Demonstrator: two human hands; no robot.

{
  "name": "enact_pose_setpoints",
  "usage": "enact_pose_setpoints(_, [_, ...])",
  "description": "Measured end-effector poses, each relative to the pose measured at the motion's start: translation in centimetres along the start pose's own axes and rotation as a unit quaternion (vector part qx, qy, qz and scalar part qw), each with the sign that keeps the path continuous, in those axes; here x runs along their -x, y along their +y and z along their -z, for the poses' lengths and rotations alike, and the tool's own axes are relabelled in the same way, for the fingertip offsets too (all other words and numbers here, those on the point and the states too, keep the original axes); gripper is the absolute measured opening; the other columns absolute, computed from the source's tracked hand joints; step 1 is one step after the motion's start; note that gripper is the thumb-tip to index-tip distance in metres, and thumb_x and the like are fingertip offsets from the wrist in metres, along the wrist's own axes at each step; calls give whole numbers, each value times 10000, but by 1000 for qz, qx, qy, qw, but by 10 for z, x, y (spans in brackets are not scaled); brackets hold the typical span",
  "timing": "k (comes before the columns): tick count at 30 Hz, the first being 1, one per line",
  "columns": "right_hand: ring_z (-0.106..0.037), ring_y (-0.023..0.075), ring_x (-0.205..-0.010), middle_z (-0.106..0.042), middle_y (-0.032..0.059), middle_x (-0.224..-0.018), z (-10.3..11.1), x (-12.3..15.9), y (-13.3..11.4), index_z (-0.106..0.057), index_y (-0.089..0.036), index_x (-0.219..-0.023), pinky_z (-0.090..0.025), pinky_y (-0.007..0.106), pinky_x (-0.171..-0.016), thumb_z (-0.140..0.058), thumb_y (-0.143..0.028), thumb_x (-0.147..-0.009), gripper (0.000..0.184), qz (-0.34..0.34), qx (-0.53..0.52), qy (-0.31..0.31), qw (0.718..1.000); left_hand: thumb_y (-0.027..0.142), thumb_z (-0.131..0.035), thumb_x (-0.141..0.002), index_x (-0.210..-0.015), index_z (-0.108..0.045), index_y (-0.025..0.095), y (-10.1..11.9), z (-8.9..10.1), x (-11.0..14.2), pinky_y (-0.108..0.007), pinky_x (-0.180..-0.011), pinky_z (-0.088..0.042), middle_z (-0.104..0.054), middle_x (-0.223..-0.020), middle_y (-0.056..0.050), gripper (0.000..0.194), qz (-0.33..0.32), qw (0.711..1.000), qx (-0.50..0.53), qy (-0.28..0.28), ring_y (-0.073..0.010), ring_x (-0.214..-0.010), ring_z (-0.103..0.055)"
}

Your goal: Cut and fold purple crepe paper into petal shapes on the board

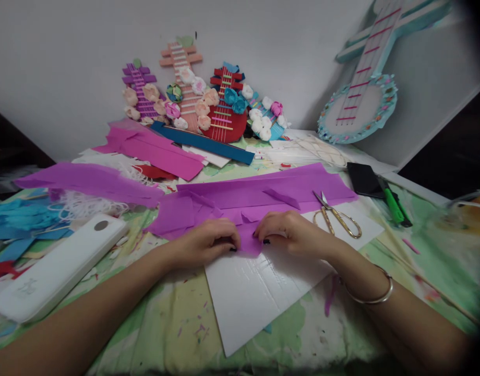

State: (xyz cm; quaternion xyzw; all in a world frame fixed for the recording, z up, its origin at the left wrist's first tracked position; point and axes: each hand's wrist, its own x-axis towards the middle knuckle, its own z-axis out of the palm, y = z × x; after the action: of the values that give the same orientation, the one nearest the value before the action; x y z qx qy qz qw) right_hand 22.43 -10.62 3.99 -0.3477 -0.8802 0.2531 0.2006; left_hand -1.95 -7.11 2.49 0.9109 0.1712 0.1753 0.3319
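Note:
Between my two hands is a small purple paper piece, its lower edge over a white board. My left hand pinches its left side between thumb and fingers. My right hand is closed on its right side in the same way. Just behind my hands lie larger purple paper sheets, with loose cut strips on top. Gold-handled scissors rest on the board to the right of my right hand, blades slightly apart.
A white rectangular device lies at left, near blue scraps. At right are a black phone and a green cutter. Decorated model guitars lean on the wall; a larger light-blue one stands at right.

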Motion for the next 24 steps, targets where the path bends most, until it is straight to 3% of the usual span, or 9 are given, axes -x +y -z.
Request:
enact_pose_setpoints(4, [-573,180,-842,-666,58,-833,-5,-3,-5,-691,-150,-835,-434,307,-764,-498,28,-767,272,14,20,7,1000,99,-458,-891,-871,-613,156,2,-6,-2,-248,-737,-435,-638,-837,-26,166,18,999,-27,30,-138,-808,-565])
enact_pose_setpoints(9, [-558,162,-810,-643,48,-825,-12,-5,-6,-680,-165,-870,-412,282,-747,-509,-7,-812,240,9,21,8,1000,77,-529,-859,-888,-662,174,3,-12,-7,-252,-763,-438,-681,-867,-16,168,32,999,17,39,-134,-828,-595])
enact_pose_setpoints(14, [-575,143,-752,-670,39,-827,-16,-5,-5,-659,-153,-886,-404,253,-685,-565,-24,-788,187,-50,-1,20,999,21,-594,-757,-852,-650,142,1,-17,-10,-219,-646,-458,-671,-764,-1,164,99,985,108,94,-113,-707,-612])
enact_pose_setpoints(24, [-600,120,-698,-678,12,-773,-18,-4,0,-659,-156,-828,-431,234,-649,-605,-77,-776,108,-101,-78,46,991,72,-628,-751,-835,-648,129,-2,-18,-10,-220,-623,-480,-663,-757,-12,104,109,977,139,122,-112,-701,-614])
